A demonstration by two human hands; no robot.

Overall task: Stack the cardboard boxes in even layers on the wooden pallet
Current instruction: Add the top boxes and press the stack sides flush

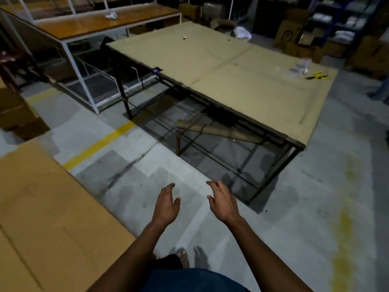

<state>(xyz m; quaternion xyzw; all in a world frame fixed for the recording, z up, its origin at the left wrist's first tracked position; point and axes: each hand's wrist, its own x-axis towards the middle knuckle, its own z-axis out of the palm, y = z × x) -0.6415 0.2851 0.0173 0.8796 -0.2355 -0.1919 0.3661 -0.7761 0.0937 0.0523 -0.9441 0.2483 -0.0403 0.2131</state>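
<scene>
- Standing on a grey concrete floor (294,218), a person holds both bare arms out in front, low in the scene.
- Left hand (166,204): fingers loosely spread, palm turned inward, holding nothing.
- Right hand (223,202): fingers likewise spread and slightly curled, empty; the two hands are near each other but apart.
- Cardboard box (48,218): occupies the near left, just left of the left forearm; only its broad, flat top face shows, plain tan with faint creases. Its long axis runs from the near side away to the far left, and its right edge slants diagonally across the floor. What it rests on is hidden.
- Further cardboard boxes (14,110): darker brown, at the far left edge, beyond the large one.
- Work table (231,76): dark metal frame with a beige board top, set diagonally beyond the hands.
- Yellow-and-black tool (317,76) and a small clear packet (300,67): lying near the table's far right corner.
- Yellow floor line (99,144): runs between the box and the table.
- Wooden-topped bench (101,23): white frame, far left.
</scene>
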